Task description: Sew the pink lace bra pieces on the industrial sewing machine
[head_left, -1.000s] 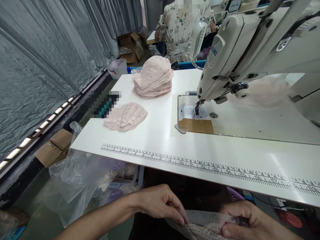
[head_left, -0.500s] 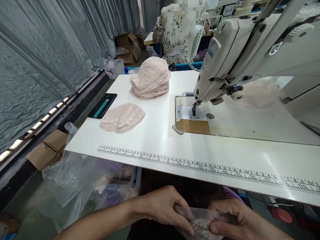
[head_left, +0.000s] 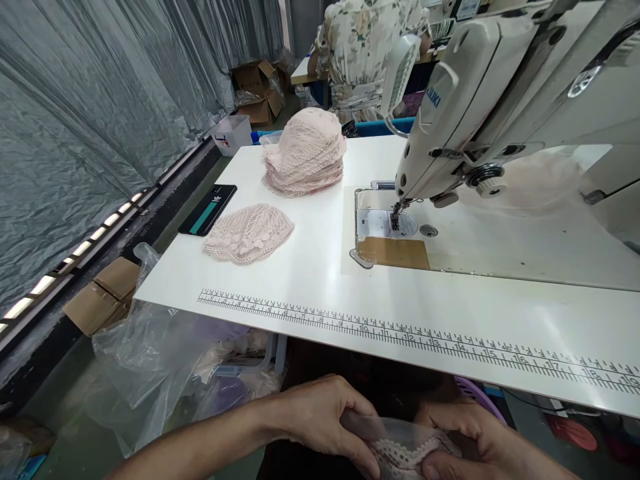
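Below the table's front edge, a pale pink lace piece with a sheer fabric layer [head_left: 400, 450] is stretched between my two hands. My left hand [head_left: 327, 420] pinches its left side between thumb and fingers. On the other side, my right hand [head_left: 475, 437] grips the fabric with the thumb on top. The lace's scalloped edge shows between the thumbs; its lower part is cut off by the bottom of the view. On the table lie a single pink lace cup [head_left: 249, 235] and, behind it, a stack of similar lace cups [head_left: 305, 157].
A sewing machine [head_left: 450, 113] occupies the table's right side, its needle area [head_left: 396, 220] above a metal plate. A dark phone [head_left: 207, 210] lies at the left edge. A printed ruler [head_left: 390, 333] runs along the front. Plastic bags [head_left: 150, 360] hang below left. A person in floral clothing [head_left: 370, 53] sits beyond.
The lace piece has shifted and folded slightly between my hands, so more of its scalloped edge shows. Both hands keep their hold. The whole view has moved a little.
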{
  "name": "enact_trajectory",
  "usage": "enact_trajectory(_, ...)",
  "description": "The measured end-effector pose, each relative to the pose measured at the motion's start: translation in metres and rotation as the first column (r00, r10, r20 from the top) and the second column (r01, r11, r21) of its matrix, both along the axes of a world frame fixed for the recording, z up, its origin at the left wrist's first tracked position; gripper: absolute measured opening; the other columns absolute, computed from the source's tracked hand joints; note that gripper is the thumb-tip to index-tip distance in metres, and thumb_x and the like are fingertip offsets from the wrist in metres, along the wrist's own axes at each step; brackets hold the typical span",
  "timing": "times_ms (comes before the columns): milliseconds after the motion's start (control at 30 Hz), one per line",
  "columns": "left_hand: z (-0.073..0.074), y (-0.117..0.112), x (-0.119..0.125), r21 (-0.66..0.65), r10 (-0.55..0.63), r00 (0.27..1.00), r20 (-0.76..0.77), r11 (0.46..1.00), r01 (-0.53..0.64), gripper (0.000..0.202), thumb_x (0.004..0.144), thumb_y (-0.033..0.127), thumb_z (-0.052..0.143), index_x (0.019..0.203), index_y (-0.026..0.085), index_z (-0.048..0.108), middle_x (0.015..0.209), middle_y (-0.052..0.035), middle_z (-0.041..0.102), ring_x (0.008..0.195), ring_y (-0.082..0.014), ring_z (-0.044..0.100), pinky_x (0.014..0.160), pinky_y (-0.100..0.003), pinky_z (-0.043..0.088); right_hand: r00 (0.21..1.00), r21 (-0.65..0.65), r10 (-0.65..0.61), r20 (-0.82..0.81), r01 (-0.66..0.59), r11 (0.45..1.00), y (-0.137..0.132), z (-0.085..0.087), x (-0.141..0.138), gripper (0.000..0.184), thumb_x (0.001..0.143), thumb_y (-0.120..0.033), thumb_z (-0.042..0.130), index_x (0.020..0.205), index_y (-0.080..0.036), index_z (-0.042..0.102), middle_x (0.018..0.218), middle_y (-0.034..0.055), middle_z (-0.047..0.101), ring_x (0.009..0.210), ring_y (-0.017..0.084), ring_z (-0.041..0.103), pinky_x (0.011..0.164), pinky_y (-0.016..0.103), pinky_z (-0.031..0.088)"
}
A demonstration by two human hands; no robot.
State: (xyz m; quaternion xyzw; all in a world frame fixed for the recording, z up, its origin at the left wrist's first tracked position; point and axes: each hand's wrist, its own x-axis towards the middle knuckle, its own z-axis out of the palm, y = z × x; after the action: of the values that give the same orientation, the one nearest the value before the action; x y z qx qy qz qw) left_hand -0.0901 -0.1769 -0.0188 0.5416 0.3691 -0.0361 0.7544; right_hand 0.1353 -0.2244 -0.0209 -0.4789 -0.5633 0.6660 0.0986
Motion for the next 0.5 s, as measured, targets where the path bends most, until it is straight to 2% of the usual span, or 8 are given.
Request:
enact_trajectory(133, -0.003, -0.004, 0.008, -0.042, 0.058, 0.998, 0.007, 0.997, -0.058, 0.032, 0.056, 0.04, 0.079, 0.08, 0.019, 0.075, 0.058, 0.0051, 0.057, 0.054, -0.0063, 0.045, 0.052, -0.015, 0.034, 0.999, 0.016, -0.011, 0.04, 0.01, 1.0, -0.001, 0.001, -0.001, 0.016, 0.074, -0.032, 0.06, 0.064, -0.02, 0.055, 0.061, -0.0048, 0.044, 0.058, 0.01, 0.04, 0.052, 0.019, 0.033)
enact_trajectory(233, -0.003, -0.005, 0.01, -0.108, 0.121, 0.992, 0.026, 0.987, -0.118, 0.029, 0.057, 0.036, 0.078, 0.079, 0.018, 0.076, 0.061, 0.0032, 0.062, 0.056, -0.0069, 0.05, 0.058, -0.016, 0.04, 1.0, -0.02, -0.01, 0.012, 0.01, 1.0, -0.003, -0.003, 0.004, 0.017, 0.077, -0.037, 0.06, 0.07, -0.021, 0.059, 0.064, -0.0039, 0.048, 0.062, 0.011, 0.044, 0.057, 0.02, 0.036)
enact_trajectory(333, -0.001, -0.003, 0.006, -0.126, 0.123, 0.992, 0.038, 0.985, -0.117, 0.024, 0.057, 0.033, 0.079, 0.077, 0.019, 0.076, 0.061, 0.003, 0.064, 0.057, -0.0071, 0.053, 0.063, -0.016, 0.044, 1.0, -0.068, -0.009, -0.013, 0.009, 0.998, -0.006, -0.007, 0.01, 0.019, 0.076, -0.041, 0.062, 0.078, -0.022, 0.063, 0.073, -0.0014, 0.057, 0.069, 0.014, 0.051, 0.063, 0.022, 0.041)
enact_trajectory(500, -0.003, -0.001, -0.003, -0.105, 0.096, 0.995, 0.006, 0.99, -0.095, 0.027, 0.057, 0.034, 0.079, 0.079, 0.019, 0.075, 0.066, 0.0007, 0.069, 0.061, -0.0099, 0.06, 0.065, -0.019, 0.047, 0.998, -0.099, -0.023, 0.053, 0.029, 0.995, -0.006, -0.006, 0.011, 0.03, 0.067, -0.04, 0.072, 0.09, -0.023, 0.064, 0.076, -0.0014, 0.059, 0.07, 0.015, 0.054, 0.063, 0.024, 0.043)
